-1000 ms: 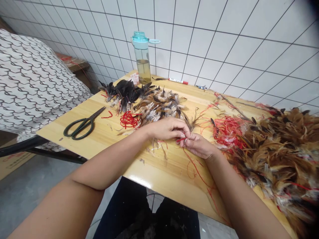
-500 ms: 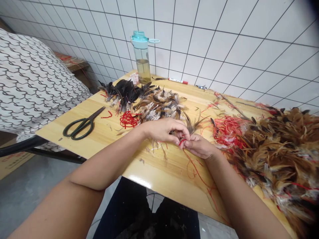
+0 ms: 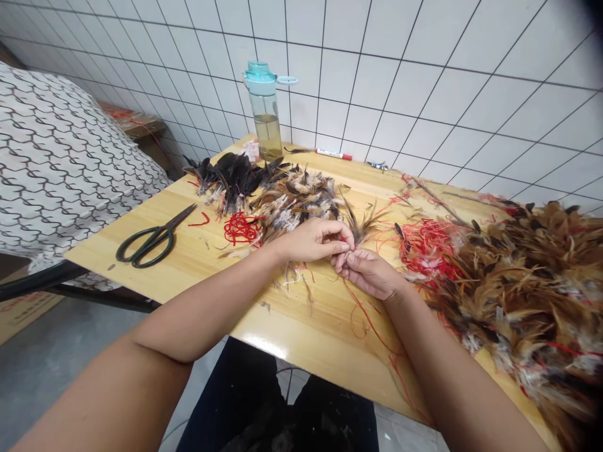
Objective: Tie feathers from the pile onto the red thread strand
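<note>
Scissors [image 3: 153, 238] are laid near the left edge of the wooden table [image 3: 301, 333], well apart from the hands. Beyond the left forearm, a red cord coil [image 3: 242, 229], a black feather pile [image 3: 235, 172] and a mottled feather pile [image 3: 299, 198] are crowded together, with a lidded bottle [image 3: 264, 119] stood upright behind them. On the right, the way is blocked by a red thread tangle [image 3: 431, 251] and a brown feather heap [image 3: 522, 282]. A feather tuft [image 3: 362, 223] is held over the table's middle; its base is pinched between the fingertips of the left hand [image 3: 318, 240] and of the right hand [image 3: 367, 273], though the exact hold is partly hidden.

The far edge is bounded by a tiled wall [image 3: 367, 69], and the near edge is met by the person's legs [image 3: 282, 402]. Open wood is left between the forearms, crossed by loose red thread [image 3: 367, 314].

One pair of scissors, one bottle, one red-capped marker [image 3: 333, 154], three main feather masses and two red tangles, coil included, can be counted; single feathers are too overlapped to be numbered.
</note>
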The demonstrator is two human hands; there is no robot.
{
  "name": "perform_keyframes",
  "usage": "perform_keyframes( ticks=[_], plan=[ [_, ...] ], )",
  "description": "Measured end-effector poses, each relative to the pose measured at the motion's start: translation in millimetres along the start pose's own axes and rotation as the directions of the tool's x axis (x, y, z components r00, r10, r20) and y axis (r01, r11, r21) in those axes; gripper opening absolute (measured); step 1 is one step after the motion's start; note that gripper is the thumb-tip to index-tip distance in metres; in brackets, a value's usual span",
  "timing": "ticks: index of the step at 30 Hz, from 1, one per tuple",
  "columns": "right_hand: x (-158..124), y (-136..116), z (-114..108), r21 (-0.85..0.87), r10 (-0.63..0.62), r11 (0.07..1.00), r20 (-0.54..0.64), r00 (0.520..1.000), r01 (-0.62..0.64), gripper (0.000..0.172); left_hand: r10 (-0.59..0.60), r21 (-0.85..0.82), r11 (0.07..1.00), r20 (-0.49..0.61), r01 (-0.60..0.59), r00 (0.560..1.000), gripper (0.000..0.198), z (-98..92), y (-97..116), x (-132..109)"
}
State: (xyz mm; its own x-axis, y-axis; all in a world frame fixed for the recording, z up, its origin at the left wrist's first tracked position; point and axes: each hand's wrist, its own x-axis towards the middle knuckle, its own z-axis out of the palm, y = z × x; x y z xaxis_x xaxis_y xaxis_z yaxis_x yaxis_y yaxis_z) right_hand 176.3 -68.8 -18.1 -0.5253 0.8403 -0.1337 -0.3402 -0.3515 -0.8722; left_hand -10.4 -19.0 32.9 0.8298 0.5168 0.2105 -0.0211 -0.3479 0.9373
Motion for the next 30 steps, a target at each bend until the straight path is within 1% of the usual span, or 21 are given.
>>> perform_keyframes(
  ticks=[3, 5, 6, 8, 12, 15, 17, 19, 22, 23, 25, 27, 28, 30],
  plan=[
    [1, -1, 2, 0.06, -0.014, 0.998, -0.037, 0.999, 0.016, 0.025, 0.032, 0.005, 1.0, -0.134, -0.031, 0.991, 0.01, 4.4, -3, 1],
    [1, -3, 5, 0.082, -0.019, 0.996, -0.041, 0.999, 0.023, 0.025, 0.049, -0.008, 0.999, -0.202, -0.052, 0.978, 0.012, 6.5, -5, 2],
    [1, -3, 6, 0.091, -0.023, 0.995, -0.039, 0.999, 0.027, 0.024, 0.047, -0.019, 0.998, -0.219, -0.052, 0.975, 0.013, 7.1, -6, 3],
    [1, -5, 8, 0.113, -0.032, 0.993, -0.035, 0.999, 0.036, 0.024, 0.022, -0.059, 0.998, -0.204, -0.034, 0.979, 0.012, 7.4, -7, 3],
    [0, -6, 10, 0.162, -0.041, 0.986, -0.044, 0.998, 0.047, 0.026, -0.025, -0.186, 0.983, -0.132, 0.0, 0.991, 0.014, 5.7, -9, 4],
    [0, -5, 10, 0.176, -0.039, 0.983, -0.049, 0.998, 0.047, 0.026, -0.044, -0.254, 0.967, -0.126, 0.01, 0.991, 0.015, 4.2, -11, 5],
    [1, -5, 10, 0.192, -0.03, 0.981, -0.057, 0.998, 0.04, 0.025, -0.057, -0.264, 0.964, -0.127, 0.022, 0.99, 0.013, 4.3, -13, 5],
    [2, -5, 10, 0.216, -0.017, 0.976, -0.065, 0.998, 0.03, 0.024, -0.076, -0.235, 0.971, -0.147, 0.04, 0.986, 0.01, 6.0, -13, 6],
    [3, -4, 11, 0.249, 0.001, 0.968, -0.089, 0.996, 0.022, 0.022, -0.077, -0.13, 0.99, -0.204, 0.051, 0.976, 0.006, 10.9, -13, 6],
    [3, -4, 11, 0.257, 0.006, 0.966, -0.103, 0.995, 0.021, 0.021, -0.055, -0.065, 0.997, -0.236, 0.04, 0.97, 0.005, 12.7, -12, 6],
    [4, -3, 12, 0.268, 0.018, 0.963, -0.136, 0.991, 0.019, 0.019, 0.045, 0.148, 0.989, -0.315, 0.002, 0.948, 0.007, 15.5, -10, 7],
    [4, -2, 13, 0.273, 0.032, 0.962, -0.154, 0.987, 0.011, 0.015, 0.202, 0.408, 0.912, -0.356, -0.043, 0.913, 0.012, 16.9, -9, 7],
    [4, -2, 14, 0.277, 0.04, 0.961, -0.159, 0.986, 0.005, 0.013, 0.274, 0.511, 0.857, -0.347, -0.064, 0.897, 0.014, 17.1, -9, 7],
    [4, -1, 16, 0.294, 0.052, 0.956, -0.161, 0.986, -0.003, 0.009, 0.371, 0.627, 0.771, -0.301, -0.111, 0.879, 0.018, 17.2, -10, 8]
  ],
)
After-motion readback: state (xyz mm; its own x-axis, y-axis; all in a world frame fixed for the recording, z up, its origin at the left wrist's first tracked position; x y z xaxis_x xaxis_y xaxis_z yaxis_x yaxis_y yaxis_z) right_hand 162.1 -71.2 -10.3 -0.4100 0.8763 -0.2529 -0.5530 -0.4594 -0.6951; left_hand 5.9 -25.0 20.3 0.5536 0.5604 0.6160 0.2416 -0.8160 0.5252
